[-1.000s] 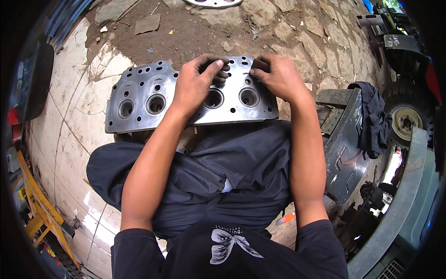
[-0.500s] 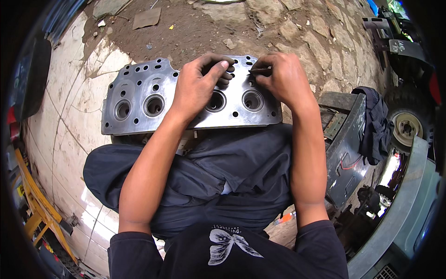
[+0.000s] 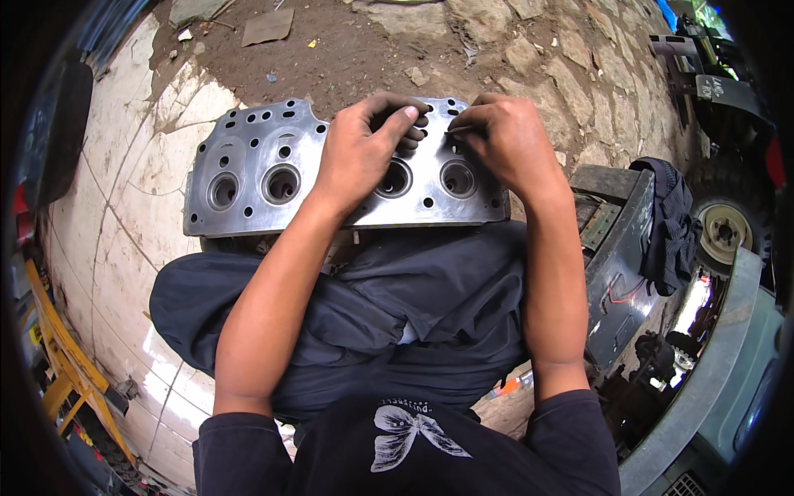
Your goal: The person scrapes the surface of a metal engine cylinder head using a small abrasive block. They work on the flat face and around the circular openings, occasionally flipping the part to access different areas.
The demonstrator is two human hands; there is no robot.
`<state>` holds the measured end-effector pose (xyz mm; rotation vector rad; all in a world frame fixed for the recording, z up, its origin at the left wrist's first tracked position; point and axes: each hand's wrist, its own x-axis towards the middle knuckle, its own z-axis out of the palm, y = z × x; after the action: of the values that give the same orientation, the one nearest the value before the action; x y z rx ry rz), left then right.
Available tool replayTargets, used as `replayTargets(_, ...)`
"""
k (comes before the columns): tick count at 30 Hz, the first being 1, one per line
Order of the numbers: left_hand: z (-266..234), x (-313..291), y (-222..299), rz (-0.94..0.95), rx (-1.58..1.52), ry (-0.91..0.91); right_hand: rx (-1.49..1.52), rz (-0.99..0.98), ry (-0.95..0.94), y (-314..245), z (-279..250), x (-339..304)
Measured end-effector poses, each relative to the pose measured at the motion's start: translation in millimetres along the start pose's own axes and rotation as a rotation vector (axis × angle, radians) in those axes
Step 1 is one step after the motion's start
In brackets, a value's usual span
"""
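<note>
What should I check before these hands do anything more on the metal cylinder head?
1. Cylinder head lies flat across the lap, not tilted: ok.
2. Left hand rests on its top face, fingers curled by a port: ok.
3. Right hand pinches a thin tool at the far edge: ok.
4. Tool tip seated in a hole: cannot tell, too small.
5. Two left ports uncovered and in view: ok.
</note>
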<state>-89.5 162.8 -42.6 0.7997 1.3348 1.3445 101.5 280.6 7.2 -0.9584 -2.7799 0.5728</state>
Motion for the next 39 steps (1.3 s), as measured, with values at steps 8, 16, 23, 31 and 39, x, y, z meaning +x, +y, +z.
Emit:
replayTargets(8,-1,2,2,-0.045,-0.128,0.021,-0.013,0.033,0.005,0,-4,-4)
replayTargets(16,0,1,3,-0.047,-0.101,0.017,0.001,0.025,0.015,-3,1,-2)
replayTargets(23,-1,1,2,-0.043,-0.087,0.023,0.182,0.239,0.202,15,-15,-11)
replayTargets(31,2,-1,8,0.048,0.189,-0.009,0.134,0.415,0.064,7,-17,-20)
replayTargets(39,6,6,4,0.115,0.168,-0.124,0.612,0.425,0.030,-10,-17,-14)
